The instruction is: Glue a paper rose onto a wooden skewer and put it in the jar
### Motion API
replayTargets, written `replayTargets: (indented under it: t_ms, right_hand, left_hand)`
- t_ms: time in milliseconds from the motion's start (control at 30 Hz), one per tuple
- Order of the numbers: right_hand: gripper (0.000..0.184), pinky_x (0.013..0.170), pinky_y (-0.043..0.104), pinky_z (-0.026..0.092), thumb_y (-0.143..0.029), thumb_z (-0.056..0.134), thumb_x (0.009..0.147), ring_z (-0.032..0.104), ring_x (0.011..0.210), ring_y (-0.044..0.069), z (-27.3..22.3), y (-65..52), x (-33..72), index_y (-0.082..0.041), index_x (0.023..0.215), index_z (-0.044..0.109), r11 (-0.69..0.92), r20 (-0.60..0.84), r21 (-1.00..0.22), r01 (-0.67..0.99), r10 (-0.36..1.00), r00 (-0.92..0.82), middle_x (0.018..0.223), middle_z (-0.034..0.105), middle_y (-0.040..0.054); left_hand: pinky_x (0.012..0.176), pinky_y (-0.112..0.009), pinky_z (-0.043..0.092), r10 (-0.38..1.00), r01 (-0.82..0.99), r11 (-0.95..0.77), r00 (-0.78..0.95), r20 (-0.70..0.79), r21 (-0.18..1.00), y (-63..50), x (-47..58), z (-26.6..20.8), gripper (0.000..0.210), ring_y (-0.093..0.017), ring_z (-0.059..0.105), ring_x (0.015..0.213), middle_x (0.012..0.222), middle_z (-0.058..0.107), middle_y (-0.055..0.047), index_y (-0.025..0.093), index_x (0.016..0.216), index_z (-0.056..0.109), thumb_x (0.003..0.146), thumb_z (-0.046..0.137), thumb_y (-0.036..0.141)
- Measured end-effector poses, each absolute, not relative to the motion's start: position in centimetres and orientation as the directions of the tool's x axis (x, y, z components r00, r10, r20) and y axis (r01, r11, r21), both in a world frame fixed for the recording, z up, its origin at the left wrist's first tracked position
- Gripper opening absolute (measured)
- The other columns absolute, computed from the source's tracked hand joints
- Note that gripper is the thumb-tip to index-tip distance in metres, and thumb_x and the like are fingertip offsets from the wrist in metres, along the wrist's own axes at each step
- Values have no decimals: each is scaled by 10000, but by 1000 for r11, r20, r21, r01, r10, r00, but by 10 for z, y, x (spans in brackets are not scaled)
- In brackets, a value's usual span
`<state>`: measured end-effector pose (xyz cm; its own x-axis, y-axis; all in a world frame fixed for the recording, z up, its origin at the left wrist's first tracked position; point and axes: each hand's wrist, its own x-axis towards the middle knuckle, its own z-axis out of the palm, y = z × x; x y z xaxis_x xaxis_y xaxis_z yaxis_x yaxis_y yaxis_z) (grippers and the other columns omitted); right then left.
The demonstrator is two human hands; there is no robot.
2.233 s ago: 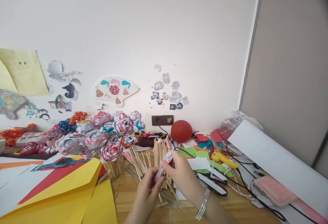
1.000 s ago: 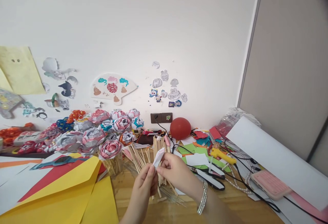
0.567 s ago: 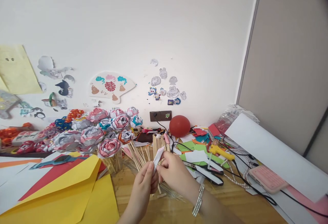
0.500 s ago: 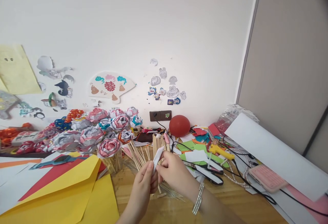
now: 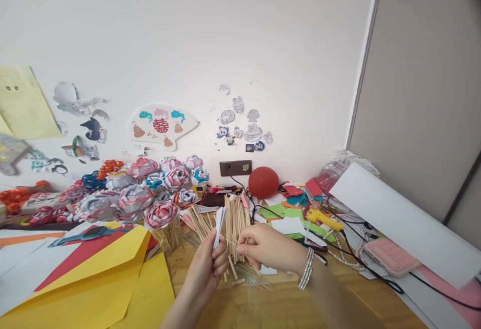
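Observation:
In the head view, my left hand is closed around a narrow folded piece of white paper, which stands up above the thumb. My right hand is a little to the right, thumb and fingers pinched together. A thin pale strand runs from the paper to those fingertips; its material is unclear. Just behind both hands lie many thin wooden sticks. Clear thin strips lie on the wooden table below. White-handled scissors are mostly covered by my right hand and wrist.
Paper flowers are bunched at the left, behind yellow paper. A red balloon rests by the wall. At the right are coloured paper scraps, a yellow glue gun, black cables, a pink device and a white sheet.
My right hand has moved right, off the folded paper, and the thin strand now stretches between them. My left hand has shifted slightly left with the paper, now more upright.

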<state>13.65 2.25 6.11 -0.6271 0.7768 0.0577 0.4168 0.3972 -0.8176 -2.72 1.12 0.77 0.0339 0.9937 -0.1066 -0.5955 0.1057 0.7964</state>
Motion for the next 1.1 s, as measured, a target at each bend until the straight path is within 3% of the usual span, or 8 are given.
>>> replayTargets:
  t_ms: [233,533,633,700,800,900,1000,1100]
  right_hand:
    - [218,423,170,239,-301,560,739,295,412,49,54,46,151,-156,577,566,220,-47,-943,252,658,-752,443,412,-77]
    - [195,405,163,222,-343,615,685,357,469,58,41,65,154,-153,637,614,255,-119,-899,355,640,-759,570,551,-38]
    - [184,404,166,218,-330,609,680,338,443,54,38,74,154,-156,627,637,340,-130,-834,434,644,-754,514,522,-56]
    - [171,402,173,214,-314,628,657,327,424,53,42,80,149,-159,587,645,376,-146,-794,478,646,-749,477,509,-65]
    - [168,416,182,236,-267,666,618,352,420,59,57,86,136,-163,491,631,431,-152,-728,533,657,-738,424,498,-67]
    - [212,435,200,238,-189,685,581,362,418,72,78,76,120,-168,400,577,485,-75,-642,594,732,-678,360,429,-68]
    - [254,468,221,233,-170,622,644,379,476,93,90,52,112,-169,411,521,500,101,-583,640,826,-554,427,428,-47]
    - [204,479,219,232,-196,573,692,389,510,96,89,26,114,-177,498,512,478,250,-617,625,872,-421,504,453,-43]
  left_hand:
    - [336,-112,89,975,-489,128,220,-20,863,-1,-30,16,344,-15,70,361,435,217,133,187,633,386,750,563,459]
    - [347,-136,63,934,-378,191,355,-48,906,-8,-29,18,371,-25,60,371,424,209,136,194,619,398,719,571,507]
    - [360,-166,87,909,-192,170,409,-78,967,-14,-23,17,352,-38,109,364,411,241,124,188,618,446,731,541,509]
    - [371,-190,125,908,24,68,413,-72,997,-15,-16,14,348,-55,172,359,392,280,106,184,594,477,748,510,494]
    - [417,-208,184,936,296,-136,350,25,945,-12,-6,6,357,-86,258,413,415,319,74,186,518,467,745,490,461]
    - [474,-214,227,958,394,-225,256,129,891,-4,-4,-1,353,-108,296,485,472,337,55,191,491,435,735,470,444]
    - [495,-220,240,969,419,-244,153,196,875,2,-10,-1,352,-119,306,505,485,338,51,198,488,402,730,463,445]
    - [499,-224,246,964,402,-263,66,259,877,2,-16,5,363,-127,322,519,492,349,45,198,496,414,724,474,474]
